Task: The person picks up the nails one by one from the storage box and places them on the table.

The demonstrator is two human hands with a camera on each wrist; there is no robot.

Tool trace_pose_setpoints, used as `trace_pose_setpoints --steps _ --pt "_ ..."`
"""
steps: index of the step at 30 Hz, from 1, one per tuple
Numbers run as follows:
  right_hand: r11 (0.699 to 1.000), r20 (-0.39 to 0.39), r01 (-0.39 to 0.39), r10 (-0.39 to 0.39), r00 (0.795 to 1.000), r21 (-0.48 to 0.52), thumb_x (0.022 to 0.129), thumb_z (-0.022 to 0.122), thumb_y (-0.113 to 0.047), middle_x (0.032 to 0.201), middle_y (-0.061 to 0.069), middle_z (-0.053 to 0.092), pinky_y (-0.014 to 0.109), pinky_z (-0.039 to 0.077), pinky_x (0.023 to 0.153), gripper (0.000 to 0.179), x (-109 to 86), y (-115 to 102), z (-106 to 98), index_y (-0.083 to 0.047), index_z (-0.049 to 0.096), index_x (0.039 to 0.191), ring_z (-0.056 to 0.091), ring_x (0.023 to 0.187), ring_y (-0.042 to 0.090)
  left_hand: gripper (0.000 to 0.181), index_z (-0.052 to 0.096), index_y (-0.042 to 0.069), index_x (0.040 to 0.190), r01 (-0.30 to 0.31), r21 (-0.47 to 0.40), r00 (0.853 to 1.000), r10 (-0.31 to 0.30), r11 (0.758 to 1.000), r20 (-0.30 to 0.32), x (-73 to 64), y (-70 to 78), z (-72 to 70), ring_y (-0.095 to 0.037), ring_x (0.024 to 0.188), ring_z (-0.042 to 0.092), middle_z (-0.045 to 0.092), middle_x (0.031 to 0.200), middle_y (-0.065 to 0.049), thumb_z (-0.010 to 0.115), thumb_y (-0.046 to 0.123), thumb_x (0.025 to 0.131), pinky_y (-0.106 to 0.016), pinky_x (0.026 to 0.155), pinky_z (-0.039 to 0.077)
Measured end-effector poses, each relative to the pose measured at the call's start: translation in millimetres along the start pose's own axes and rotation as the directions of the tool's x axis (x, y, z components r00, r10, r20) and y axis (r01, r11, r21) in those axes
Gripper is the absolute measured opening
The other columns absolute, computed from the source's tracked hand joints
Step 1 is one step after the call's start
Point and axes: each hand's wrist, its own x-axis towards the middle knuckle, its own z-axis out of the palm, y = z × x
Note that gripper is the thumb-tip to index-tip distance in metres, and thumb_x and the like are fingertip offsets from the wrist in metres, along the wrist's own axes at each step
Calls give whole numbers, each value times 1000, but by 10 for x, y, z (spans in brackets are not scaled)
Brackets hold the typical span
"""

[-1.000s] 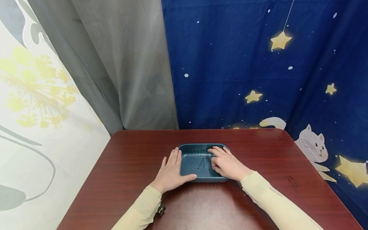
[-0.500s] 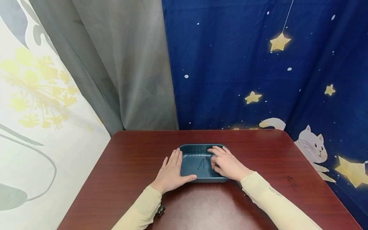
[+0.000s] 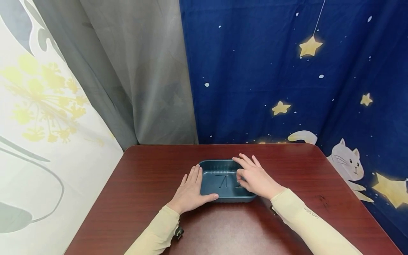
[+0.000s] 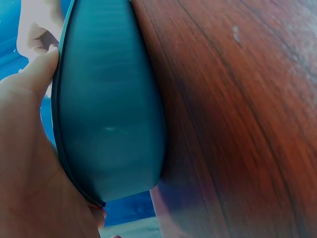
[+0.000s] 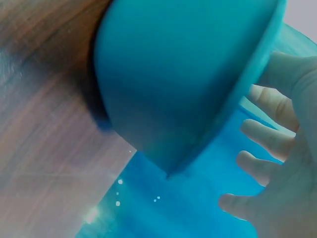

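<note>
A dark teal rectangular tray (image 3: pixel 227 199) stands on the table. My left hand (image 3: pixel 191 193) rests against its left side, fingers straight along the left rim and thumb laid on the front rim. In the left wrist view the tray's wall (image 4: pixel 109 104) fills the middle beside that hand. On the tray floor lie several thin dark rods (image 3: pixel 222 175) that look like nails, three of them grouped in the middle. Another rod (image 3: pixel 239 187) lies just below my right hand (image 3: pixel 256 179), which hovers over the right end, index finger bent toward the thumb, other fingers extended.
The dark red wooden table (image 3: pixel 153 166) has rounded far corners. Behind it hang a grey curtain (image 3: pixel 159 88) and a blue star-patterned curtain (image 3: pixel 248 71). A pale flowered cloth (image 3: pixel 47 141) hangs on the left.
My right hand has risen slightly and shifted right, uncovering more of the rod below it. My left hand, the tray and the other rods have stayed in place.
</note>
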Motion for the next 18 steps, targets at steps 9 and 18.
trace_pose_setpoints --steps 9,18 --pt "999 -2 -31 31 1000 -16 83 83 -18 157 12 39 73 14 110 23 -41 37 -145 -29 64 76 17 151 35 125 18 -2 159 -15 3 1000 15 1000 -3 10 12 -37 -30 153 9 10 167 -15 49 88 79 -55 119 17" --pt "996 -17 -91 91 996 -9 83 83 -17 159 11 35 76 9 109 25 -156 146 -253 -29 61 76 15 151 37 129 16 0 160 -13 -6 1000 13 1000 18 32 3 -34 -26 154 2 4 168 -12 42 93 76 -52 120 14"
